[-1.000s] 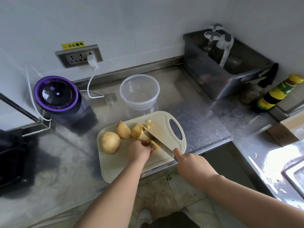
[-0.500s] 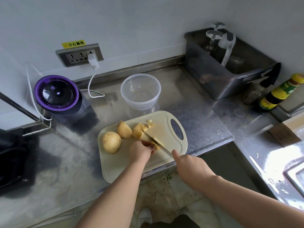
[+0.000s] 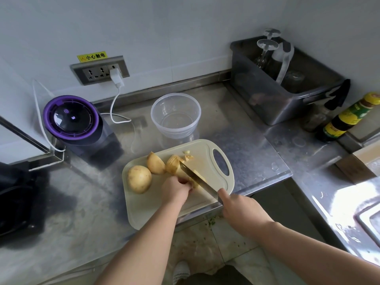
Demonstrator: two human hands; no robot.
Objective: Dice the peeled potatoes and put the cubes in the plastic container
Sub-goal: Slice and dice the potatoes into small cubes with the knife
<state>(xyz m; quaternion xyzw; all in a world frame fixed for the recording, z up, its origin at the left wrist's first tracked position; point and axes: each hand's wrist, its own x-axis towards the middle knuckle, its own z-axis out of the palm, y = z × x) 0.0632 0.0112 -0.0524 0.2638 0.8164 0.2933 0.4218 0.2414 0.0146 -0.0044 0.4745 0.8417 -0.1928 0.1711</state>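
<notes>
A cream cutting board (image 3: 207, 159) lies on the steel counter. On it sit a whole peeled potato (image 3: 139, 178), a potato half (image 3: 155, 163) and a partly sliced piece (image 3: 174, 166). My left hand (image 3: 175, 189) holds that piece down with curled fingers. My right hand (image 3: 239, 208) grips the handle of a knife (image 3: 197, 179), whose blade rests in the potato beside my left fingers. A few small bits (image 3: 188, 155) lie farther back. The clear plastic container (image 3: 175, 115) stands behind the board with nothing in it.
A purple-lidded appliance (image 3: 72, 118) stands at the left, its white cable plugged into the wall socket (image 3: 100, 69). A dark bin with glasses (image 3: 281, 87) sits at the back right, a sauce bottle (image 3: 349, 118) beside it. A sink (image 3: 368, 219) is at the far right.
The knife blade has slid slightly along the potato piece in a cutting stroke. My left hand stays on the piece. The other potatoes have not moved.
</notes>
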